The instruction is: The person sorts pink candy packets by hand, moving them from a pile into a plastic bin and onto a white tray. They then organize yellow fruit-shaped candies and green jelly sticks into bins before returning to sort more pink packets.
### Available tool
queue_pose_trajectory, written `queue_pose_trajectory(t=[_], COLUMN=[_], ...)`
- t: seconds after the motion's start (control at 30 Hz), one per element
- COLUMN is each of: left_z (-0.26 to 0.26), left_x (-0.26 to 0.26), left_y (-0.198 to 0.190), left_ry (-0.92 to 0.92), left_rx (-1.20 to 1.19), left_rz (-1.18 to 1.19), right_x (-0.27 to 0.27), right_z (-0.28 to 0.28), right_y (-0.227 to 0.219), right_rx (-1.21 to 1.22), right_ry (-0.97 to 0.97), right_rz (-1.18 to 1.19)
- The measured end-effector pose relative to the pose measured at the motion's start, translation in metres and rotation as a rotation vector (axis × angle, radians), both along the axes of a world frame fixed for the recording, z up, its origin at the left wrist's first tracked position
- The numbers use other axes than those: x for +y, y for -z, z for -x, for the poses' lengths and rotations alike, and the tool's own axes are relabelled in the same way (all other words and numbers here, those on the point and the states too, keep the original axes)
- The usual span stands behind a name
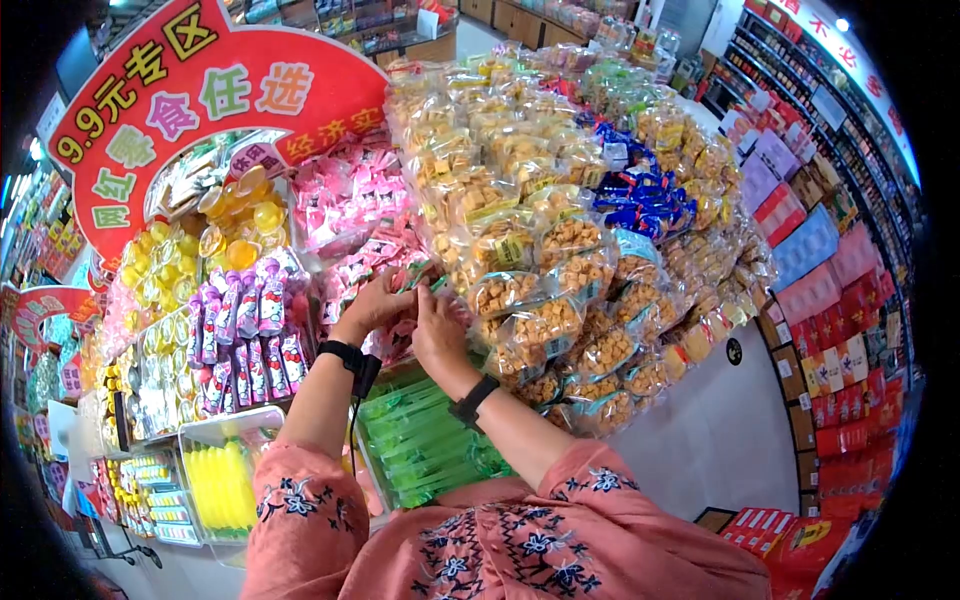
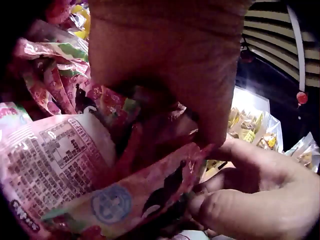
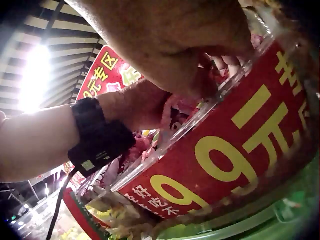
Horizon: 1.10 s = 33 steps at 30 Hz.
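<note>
Together, both hands worked at one pink snack packet in the shop display.

Fingers of the left hand (image 1: 372, 303) curled round the pink packet (image 2: 75, 175), pinching its upper end, while the right hand (image 1: 437, 325) pinched the same packet just beside that grip. Under the hold lay more pink packets (image 1: 345, 200); right of it hung bags of biscuits (image 1: 540, 250), and green packs (image 1: 420, 440) sat below.

The left hand (image 2: 170, 65) fills the top of the view, its fingers sunk among pink snack packets (image 2: 60, 165). Just below and to its right, the right hand (image 2: 255, 200) pinches the edge of one packet (image 2: 150, 200) bearing a blue round stamp.
</note>
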<state>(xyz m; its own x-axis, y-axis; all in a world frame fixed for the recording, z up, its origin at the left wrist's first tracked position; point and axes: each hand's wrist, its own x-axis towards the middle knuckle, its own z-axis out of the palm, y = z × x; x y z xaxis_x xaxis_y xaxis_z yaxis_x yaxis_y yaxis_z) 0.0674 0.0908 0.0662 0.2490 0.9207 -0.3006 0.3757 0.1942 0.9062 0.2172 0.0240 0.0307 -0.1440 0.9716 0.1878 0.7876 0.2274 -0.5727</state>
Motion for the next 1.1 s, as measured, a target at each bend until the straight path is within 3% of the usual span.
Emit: queue_pose_trajectory(t=[0.1, 0.23, 0.27, 0.3, 0.4, 0.43, 0.57, 0.67, 0.83, 0.93, 0.97, 1.0, 1.07, 1.1], left_z=[0.01, 0.016, 0.018, 0.016, 0.013, 0.013, 0.011, 0.003, -0.006, -0.005, 0.008, 0.01, 0.013, 0.008], left_x=[0.013, 0.011, 0.016, 0.013, -0.003, -0.005, -0.001, -0.004, -0.009, -0.004, 0.01, 0.011, 0.008, -0.002], left_y=[0.039, 0.046, 0.053, 0.051, 0.024, 0.024, 0.028, 0.007, -0.017, -0.005, 0.027, 0.028, 0.033, 0.017], left_ry=[-0.005, -0.082, -0.014, -0.058, -0.067, -0.049, 0.029, 0.029, 0.016, -0.024, 0.06, 0.142, 0.001, -0.005], left_rx=[-0.014, -0.241, -0.332, -0.304, -0.255, -0.261, -0.276, -0.061, 0.012, 0.031, -0.039, -0.113, -0.205, -0.273], left_rz=[-0.19, -0.006, -0.024, -0.053, -0.045, -0.054, -0.012, 0.114, 0.107, 0.125, 0.104, 0.087, 0.146, 0.148], right_x=[-0.001, 0.002, 0.001, 0.004, 0.002, 0.004, 0.003, 0.0, 0.007, 0.01, 0.007, 0.007, 0.007, 0.007], right_z=[-0.004, 0.001, 0.002, 0.006, 0.012, 0.012, 0.009, 0.005, 0.006, 0.008, 0.008, 0.009, 0.008, 0.005], right_y=[0.003, -0.001, -0.002, 0.012, -0.003, -0.002, -0.008, -0.012, -0.008, -0.009, -0.01, -0.012, -0.011, -0.01], right_rx=[0.02, 0.151, 0.189, 0.163, 0.114, 0.02, 0.14, 0.164, 0.026, 0.074, 0.083, 0.092, 0.119, 0.136], right_ry=[-0.011, -0.002, -0.015, 0.007, 0.034, 0.04, 0.004, 0.011, 0.081, 0.077, 0.08, 0.085, 0.069, 0.049], right_rz=[-0.087, -0.074, -0.034, -0.263, 0.023, -0.018, 0.032, 0.071, 0.127, 0.123, 0.137, 0.146, 0.152, 0.151])
